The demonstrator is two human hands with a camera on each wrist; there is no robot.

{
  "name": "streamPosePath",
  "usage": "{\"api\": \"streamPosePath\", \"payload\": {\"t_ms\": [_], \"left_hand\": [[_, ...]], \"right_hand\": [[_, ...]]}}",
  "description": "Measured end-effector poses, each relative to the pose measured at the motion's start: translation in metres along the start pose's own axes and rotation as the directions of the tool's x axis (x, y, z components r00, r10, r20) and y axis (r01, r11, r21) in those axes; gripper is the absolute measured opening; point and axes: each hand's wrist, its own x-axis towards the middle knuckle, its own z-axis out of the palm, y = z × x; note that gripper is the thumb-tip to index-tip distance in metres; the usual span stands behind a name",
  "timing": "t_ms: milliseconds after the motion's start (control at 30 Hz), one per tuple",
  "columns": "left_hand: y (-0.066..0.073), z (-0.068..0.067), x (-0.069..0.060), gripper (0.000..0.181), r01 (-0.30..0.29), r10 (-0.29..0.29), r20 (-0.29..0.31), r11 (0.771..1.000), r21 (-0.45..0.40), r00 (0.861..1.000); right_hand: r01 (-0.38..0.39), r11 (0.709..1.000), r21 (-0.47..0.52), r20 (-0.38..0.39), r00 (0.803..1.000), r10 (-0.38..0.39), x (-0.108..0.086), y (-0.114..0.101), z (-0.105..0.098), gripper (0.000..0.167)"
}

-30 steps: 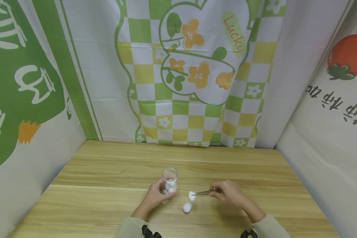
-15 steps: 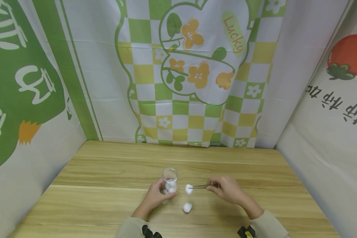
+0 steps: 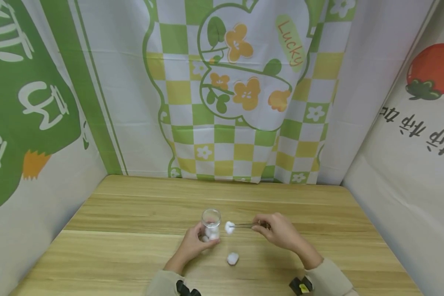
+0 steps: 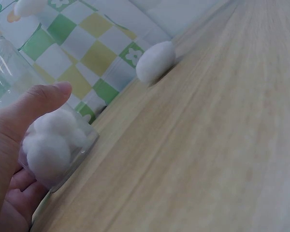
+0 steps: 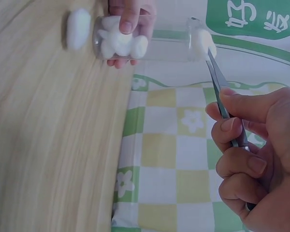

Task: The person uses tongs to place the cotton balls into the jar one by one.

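Note:
My left hand (image 3: 194, 243) grips a clear glass jar (image 3: 211, 218) that stands upright on the table, its mouth uncovered. Several white cotton balls (image 4: 50, 145) lie in the bottom of the jar. In my right hand (image 3: 279, 231) I hold metal tweezers (image 3: 246, 225), pinched between thumb and fingers. The tweezers' tips grip one cotton ball (image 3: 230, 227), raised off the table just right of the jar's mouth; the right wrist view shows this ball (image 5: 203, 44) at about rim height. Another cotton ball (image 3: 233, 258) rests on the table, in front and to the right of the jar.
The wooden table (image 3: 133, 213) spreads around both hands. A green and yellow checked cloth (image 3: 223, 152) hangs along its back edge. Printed cloth walls (image 3: 410, 172) close in the left and right sides.
My right hand has moved up and left, carrying the tweezered cotton ball from near the loose one toward the jar's mouth. My left hand and the jar have stayed still.

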Motion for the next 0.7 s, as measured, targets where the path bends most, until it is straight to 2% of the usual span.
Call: {"api": "streamPosePath", "payload": {"t_ms": [167, 700], "left_hand": [[0.0, -0.001, 0.0, 0.044, -0.007, 0.007, 0.008, 1.0, -0.001, 1.0], [-0.002, 0.0, 0.0, 0.044, 0.006, -0.006, -0.009, 1.0, 0.001, 1.0]], "right_hand": [[-0.012, 1.0, -0.011, -0.008, 1.0, 0.012, 0.005, -0.005, -0.001, 0.005], [0.039, 0.999, -0.033, -0.081, 0.996, -0.041, 0.014, -0.011, 0.0, 0.006]]}}
